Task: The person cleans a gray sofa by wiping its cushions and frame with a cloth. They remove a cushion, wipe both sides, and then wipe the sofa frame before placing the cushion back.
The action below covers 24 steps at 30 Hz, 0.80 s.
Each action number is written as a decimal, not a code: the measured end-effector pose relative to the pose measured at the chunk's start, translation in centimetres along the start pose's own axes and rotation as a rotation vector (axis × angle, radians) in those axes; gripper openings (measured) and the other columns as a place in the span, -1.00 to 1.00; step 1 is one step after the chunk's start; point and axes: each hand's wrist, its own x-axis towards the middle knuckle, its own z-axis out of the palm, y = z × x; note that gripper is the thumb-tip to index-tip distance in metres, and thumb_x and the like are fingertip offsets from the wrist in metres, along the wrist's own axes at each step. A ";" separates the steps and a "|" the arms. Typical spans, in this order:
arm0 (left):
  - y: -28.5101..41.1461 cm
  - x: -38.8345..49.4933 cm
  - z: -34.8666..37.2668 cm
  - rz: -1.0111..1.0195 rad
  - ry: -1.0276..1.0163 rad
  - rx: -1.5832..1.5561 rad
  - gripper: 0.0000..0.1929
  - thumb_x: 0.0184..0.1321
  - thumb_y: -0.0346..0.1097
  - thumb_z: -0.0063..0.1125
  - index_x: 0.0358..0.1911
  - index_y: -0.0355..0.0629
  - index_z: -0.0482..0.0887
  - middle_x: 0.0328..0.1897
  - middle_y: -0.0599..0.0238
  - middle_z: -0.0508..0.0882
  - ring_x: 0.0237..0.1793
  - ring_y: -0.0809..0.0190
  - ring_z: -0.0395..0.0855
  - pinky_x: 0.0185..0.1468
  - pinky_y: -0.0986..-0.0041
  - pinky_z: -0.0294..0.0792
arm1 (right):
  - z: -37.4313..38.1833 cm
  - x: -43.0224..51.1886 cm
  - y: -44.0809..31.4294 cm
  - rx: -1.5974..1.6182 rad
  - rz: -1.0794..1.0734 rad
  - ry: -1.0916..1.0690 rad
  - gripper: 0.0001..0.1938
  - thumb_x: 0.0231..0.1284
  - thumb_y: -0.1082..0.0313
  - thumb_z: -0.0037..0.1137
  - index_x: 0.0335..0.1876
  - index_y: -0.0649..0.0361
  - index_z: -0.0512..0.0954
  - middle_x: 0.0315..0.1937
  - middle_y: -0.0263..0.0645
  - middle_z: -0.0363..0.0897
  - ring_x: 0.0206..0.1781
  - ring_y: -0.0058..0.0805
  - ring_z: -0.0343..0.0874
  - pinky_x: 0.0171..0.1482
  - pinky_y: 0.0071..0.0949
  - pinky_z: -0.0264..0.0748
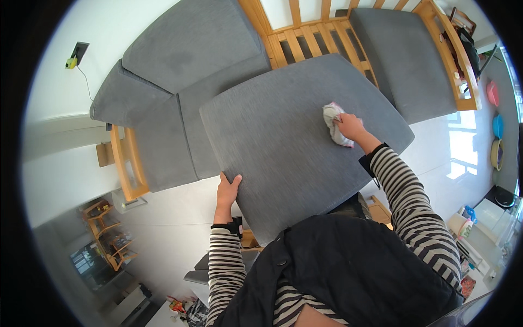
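Observation:
A large grey fabric sofa cushion (282, 143) spans the space before me, its near edge close to my body. My left hand (227, 190) grips the cushion's left edge, with the thumb on top and the other fingers hidden beneath. In my right hand (352, 126) is a bunched white cloth (334, 124) with pinkish edges. The cloth lies against the cushion's upper face, right of its middle.
Behind the cushion, a wooden sofa frame shows bare slats (314, 43). Grey seat (402, 61) and back cushions (196, 45) flank that gap. A wooden armrest (128, 163) stands at left. A charger (71, 62) hangs from a wall socket. Coloured basins (492, 93) line the far right.

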 end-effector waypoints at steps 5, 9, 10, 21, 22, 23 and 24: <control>-0.1 0.1 0.0 0.036 0.048 0.041 -0.02 0.28 0.22 0.13 0.50 -0.47 0.07 0.30 -0.36 0.54 0.31 -0.24 0.54 0.35 0.17 0.37 | -5.1 -4.8 -6.2 0.716 -0.110 -0.290 -0.65 0.34 0.08 0.20 0.02 0.20 0.65 -0.22 -0.14 0.74 -0.13 -0.30 0.71 -0.02 -0.29 0.57; 0.1 0.0 -0.1 0.029 0.079 0.079 -0.01 0.27 0.26 0.12 0.50 -0.45 0.09 0.29 -0.34 0.56 0.30 -0.24 0.55 0.34 0.15 0.39 | -6.4 -7.3 -7.4 0.795 -0.144 -0.562 -0.55 0.37 0.04 0.18 0.13 0.29 0.59 -0.13 -0.16 0.70 -0.05 -0.38 0.67 0.10 -0.34 0.56; 0.1 0.0 0.0 0.020 0.091 0.070 -0.01 0.27 0.27 0.12 0.50 -0.44 0.09 0.29 -0.33 0.56 0.30 -0.24 0.55 0.33 0.14 0.39 | -6.0 -7.6 -7.3 0.562 -0.121 -0.550 -0.52 0.38 0.03 0.17 0.16 0.30 0.57 -0.07 -0.13 0.69 0.00 -0.34 0.66 0.14 -0.32 0.55; 0.4 -0.9 1.1 0.072 0.054 0.109 0.14 0.26 0.21 0.21 0.55 -0.42 -0.29 0.61 -0.36 0.00 0.55 -0.24 0.18 0.51 0.14 0.19 | 7.0 -14.9 -11.4 -0.294 -0.531 -0.217 -0.39 0.53 -0.06 -0.18 0.60 -0.09 0.14 0.68 -0.29 -0.15 0.63 0.04 -0.03 0.54 0.21 -0.06; 0.4 -1.5 1.3 0.103 0.037 0.108 0.17 0.26 0.18 0.25 0.55 -0.41 -0.35 0.65 -0.35 -0.13 0.59 -0.24 0.08 0.54 0.14 0.15 | 7.4 -15.5 -11.6 -0.201 -0.641 -0.281 -0.41 0.54 -0.05 -0.19 0.60 -0.12 0.14 0.68 -0.33 -0.13 0.63 0.03 -0.02 0.54 0.20 -0.07; 0.5 -2.0 1.5 0.110 0.024 0.117 0.18 0.25 0.16 0.27 0.55 -0.41 -0.37 0.65 -0.34 -0.21 0.60 -0.26 0.02 0.55 0.14 0.12 | 7.7 -15.8 -11.6 -0.132 -0.759 -0.256 -0.42 0.55 -0.03 -0.20 0.60 -0.16 0.15 0.67 -0.38 -0.10 0.63 0.02 -0.01 0.54 0.18 -0.07; 0.6 -2.4 1.6 0.120 0.014 0.124 0.20 0.24 0.13 0.30 0.54 -0.41 -0.40 0.66 -0.33 -0.29 0.62 -0.27 -0.04 0.56 0.13 0.10 | 8.0 -15.9 -11.3 -0.100 -0.864 -0.307 -0.44 0.55 -0.02 -0.21 0.60 -0.19 0.15 0.67 -0.42 -0.07 0.63 0.01 0.00 0.54 0.17 -0.08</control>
